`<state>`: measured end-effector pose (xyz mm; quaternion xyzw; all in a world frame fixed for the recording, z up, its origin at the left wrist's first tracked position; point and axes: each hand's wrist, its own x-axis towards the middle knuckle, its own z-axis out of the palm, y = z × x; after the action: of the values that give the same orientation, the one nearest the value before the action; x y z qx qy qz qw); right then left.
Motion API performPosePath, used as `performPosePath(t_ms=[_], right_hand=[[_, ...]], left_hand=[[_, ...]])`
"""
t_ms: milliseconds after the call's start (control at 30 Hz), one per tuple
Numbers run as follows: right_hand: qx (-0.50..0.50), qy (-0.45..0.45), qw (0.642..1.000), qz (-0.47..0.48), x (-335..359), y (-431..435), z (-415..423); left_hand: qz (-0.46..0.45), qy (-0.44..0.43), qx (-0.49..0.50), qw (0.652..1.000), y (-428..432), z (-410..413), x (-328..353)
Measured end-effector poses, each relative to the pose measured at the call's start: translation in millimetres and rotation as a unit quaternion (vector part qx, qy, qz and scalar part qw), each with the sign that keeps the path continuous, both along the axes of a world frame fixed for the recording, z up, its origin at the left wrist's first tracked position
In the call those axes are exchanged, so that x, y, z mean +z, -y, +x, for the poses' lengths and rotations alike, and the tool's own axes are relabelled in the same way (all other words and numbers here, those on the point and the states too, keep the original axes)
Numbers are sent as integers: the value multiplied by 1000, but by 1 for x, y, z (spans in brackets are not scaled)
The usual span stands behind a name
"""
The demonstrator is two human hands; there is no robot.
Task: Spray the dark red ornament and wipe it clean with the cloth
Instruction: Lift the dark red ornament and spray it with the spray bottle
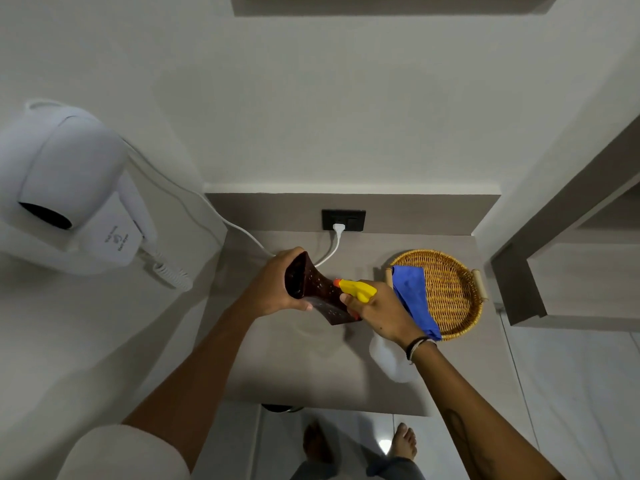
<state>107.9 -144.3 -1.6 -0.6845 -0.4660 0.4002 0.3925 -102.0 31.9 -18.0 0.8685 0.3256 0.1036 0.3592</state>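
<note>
Half the spray bottle (389, 358) hides behind right hand (379, 315).

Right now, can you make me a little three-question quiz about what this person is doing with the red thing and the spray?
1. True or false: the left hand holds the dark red ornament up off the counter.
2. Where is the blue cloth? A) on the floor B) draped over the rim of the wicker basket C) in the left hand
3. Fill in: the right hand grips a spray bottle with a ______ trigger head.

Key: 1 true; 2 B; 3 yellow.
</note>
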Motion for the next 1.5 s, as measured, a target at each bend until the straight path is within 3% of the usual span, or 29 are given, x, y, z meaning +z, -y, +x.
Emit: performPosePath(t_ms=[433,533,667,800,867,1200,1500], right_hand=[[-4,-6,1000,-8,-12,13,2],[-29,16,999,0,-14,21,-5],[-95,-15,995,9,-19,31,-22],[-150,-34,988,-1,-29,42,-37],[-161,-46,986,-13,-31,44,-48],[-73,60,996,-5,-27,24,-77],[-56,28,996,-57,-24,5,-76]], left_hand=[[31,-2,36,999,10,-4,3],[-41,26,161,986,9,-11,-10],[-189,24,289,938,8,-19,-29],[-290,36,293,910,9,-27,-42],[-306,28,252,918,13,-32,-45],[-246,67,156,954,25,-58,-68],[-141,25,126,982,24,-66,-50]])
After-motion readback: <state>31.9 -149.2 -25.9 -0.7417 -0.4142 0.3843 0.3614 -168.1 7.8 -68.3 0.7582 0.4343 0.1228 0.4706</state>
